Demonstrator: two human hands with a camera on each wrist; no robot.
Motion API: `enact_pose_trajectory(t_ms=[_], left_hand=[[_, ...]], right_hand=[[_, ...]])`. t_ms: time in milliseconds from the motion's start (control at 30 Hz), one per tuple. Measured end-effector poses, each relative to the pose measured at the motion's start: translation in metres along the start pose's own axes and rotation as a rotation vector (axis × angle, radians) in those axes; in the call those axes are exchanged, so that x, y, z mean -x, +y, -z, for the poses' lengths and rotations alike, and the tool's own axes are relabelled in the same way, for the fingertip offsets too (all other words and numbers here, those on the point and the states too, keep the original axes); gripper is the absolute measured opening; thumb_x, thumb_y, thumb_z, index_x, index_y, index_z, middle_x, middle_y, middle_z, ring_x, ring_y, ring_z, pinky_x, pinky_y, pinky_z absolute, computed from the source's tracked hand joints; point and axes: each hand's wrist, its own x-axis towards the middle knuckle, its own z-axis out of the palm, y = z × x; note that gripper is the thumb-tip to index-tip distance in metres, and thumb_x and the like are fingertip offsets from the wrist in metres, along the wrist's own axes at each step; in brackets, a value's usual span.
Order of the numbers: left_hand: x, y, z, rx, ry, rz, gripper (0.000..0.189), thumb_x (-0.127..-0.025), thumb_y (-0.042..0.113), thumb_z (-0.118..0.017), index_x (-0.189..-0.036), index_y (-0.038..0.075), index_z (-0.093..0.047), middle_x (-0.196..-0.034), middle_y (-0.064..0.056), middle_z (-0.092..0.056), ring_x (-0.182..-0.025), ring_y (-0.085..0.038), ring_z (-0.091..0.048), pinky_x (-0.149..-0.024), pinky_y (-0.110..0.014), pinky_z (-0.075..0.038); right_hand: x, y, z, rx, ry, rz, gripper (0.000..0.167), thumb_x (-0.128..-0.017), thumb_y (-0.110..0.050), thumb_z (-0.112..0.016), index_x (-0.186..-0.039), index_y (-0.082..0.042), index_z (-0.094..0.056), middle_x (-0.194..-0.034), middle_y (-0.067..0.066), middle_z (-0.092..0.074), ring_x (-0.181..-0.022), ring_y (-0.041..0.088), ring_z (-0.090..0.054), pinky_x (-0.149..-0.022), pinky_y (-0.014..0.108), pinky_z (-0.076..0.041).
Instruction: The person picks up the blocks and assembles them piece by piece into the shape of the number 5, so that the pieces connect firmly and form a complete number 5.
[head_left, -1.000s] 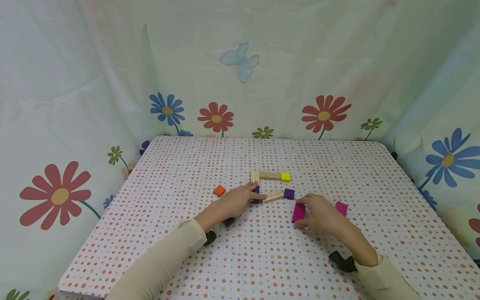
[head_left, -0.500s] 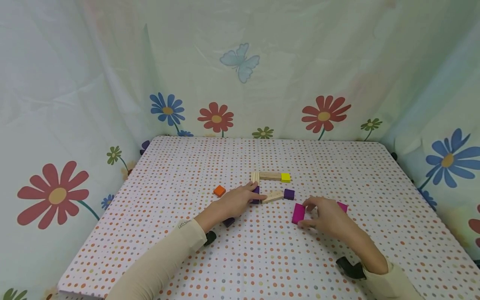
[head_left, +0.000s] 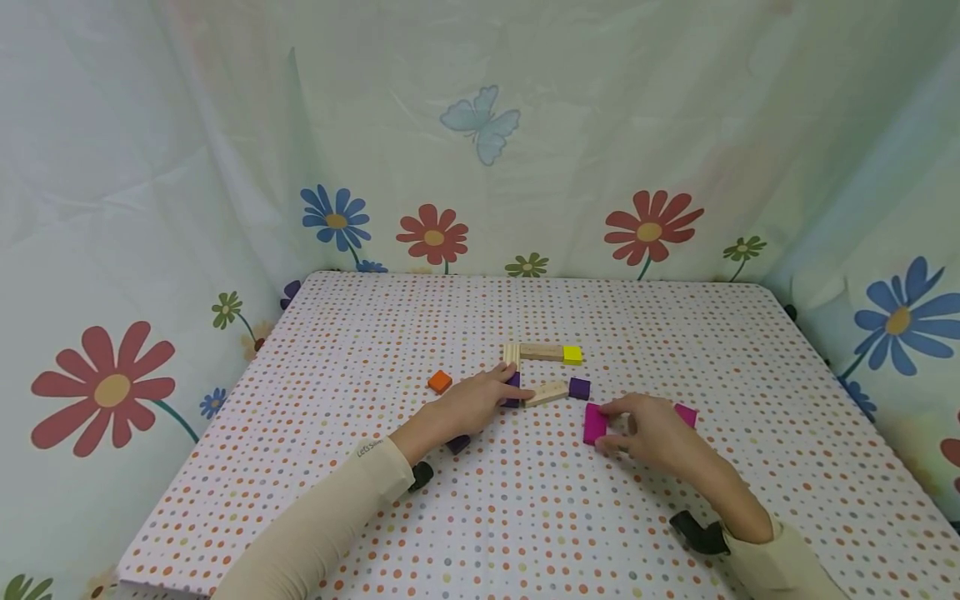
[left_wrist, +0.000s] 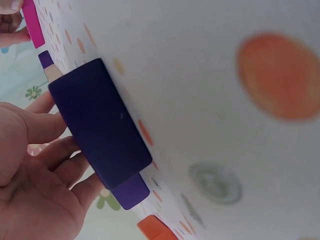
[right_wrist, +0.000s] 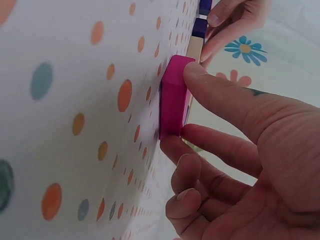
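My left hand (head_left: pixel 474 402) pinches a purple block (head_left: pixel 513 392) between thumb and fingers at the middle of the table. Its thumb lies over the near end of a plain wooden block (head_left: pixel 550 392), which slants toward a small purple cube (head_left: pixel 580 388). To the right of these, my right hand (head_left: pixel 656 432) holds a magenta block (head_left: pixel 594 424) flat on the tabletop. In the right wrist view the thumb is at one end of this magenta block (right_wrist: pixel 175 97) and fingertips are at the other. A second magenta block (head_left: pixel 686 415) is partly hidden behind the right hand.
Beyond the left hand lie a ridged wooden block (head_left: pixel 512 354), a plain wooden block (head_left: pixel 542 352) and a yellow cube (head_left: pixel 572 355) in an L. An orange block (head_left: pixel 439 382) is to the left. Near the left wrist is a dark purple block (left_wrist: pixel 100 122). Dotted cloth covers the table (head_left: pixel 480 533).
My right hand has drawn back slightly to the right, with its fingers now at the magenta block's right side. That block has turned a little. My left hand stays in place.
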Motion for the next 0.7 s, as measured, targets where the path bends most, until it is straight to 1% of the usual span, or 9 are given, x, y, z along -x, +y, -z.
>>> enact_pose_trajectory(t_ms=[233,400,567,700], left_hand=[[-0.0001,-0.0005,-0.0008,0.002,0.0,0.004,0.05,-0.113,0.011,-0.046,-0.153,0.04,-0.057,-0.177,-0.006,-0.027,-0.164,-0.029,-0.028,-0.116,-0.053,-0.05],[0.0001,-0.0001,-0.0006,0.002,-0.007,0.007,0.051,-0.113,0.011,-0.046,-0.153,0.04,-0.057,-0.177,-0.006,-0.027,-0.164,-0.03,-0.028,-0.114,-0.053,-0.051],[0.0002,0.0001,0.0007,0.009,-0.004,0.005,0.051,-0.113,0.01,-0.046,-0.152,0.04,-0.057,-0.177,-0.007,-0.027,-0.164,-0.03,-0.029,-0.114,-0.054,-0.052],[0.0007,0.0007,0.0014,0.014,-0.007,0.01,0.051,-0.113,0.01,-0.045,-0.152,0.04,-0.057,-0.177,-0.006,-0.027,-0.164,-0.03,-0.028,-0.116,-0.054,-0.05]], right_hand=[[-0.0044,-0.0031,-0.0022,0.029,-0.017,0.022,0.052,-0.088,-0.024,-0.087,-0.134,-0.003,-0.073,-0.113,0.009,-0.074,-0.067,0.013,-0.049,-0.055,0.023,-0.038],[-0.0062,-0.0051,-0.0025,0.042,-0.034,0.04,0.051,-0.089,-0.023,-0.086,-0.135,-0.004,-0.073,-0.111,0.009,-0.072,-0.068,0.014,-0.047,-0.056,0.023,-0.037],[-0.0079,-0.0063,-0.0034,0.037,-0.026,0.072,0.048,-0.09,-0.02,-0.085,-0.133,-0.003,-0.073,-0.112,0.01,-0.071,-0.069,0.013,-0.048,-0.057,0.023,-0.038],[-0.0084,-0.0066,-0.005,0.032,-0.016,0.103,0.044,-0.092,-0.018,-0.083,-0.132,-0.003,-0.073,-0.114,0.011,-0.071,-0.07,0.012,-0.048,-0.057,0.023,-0.039]])
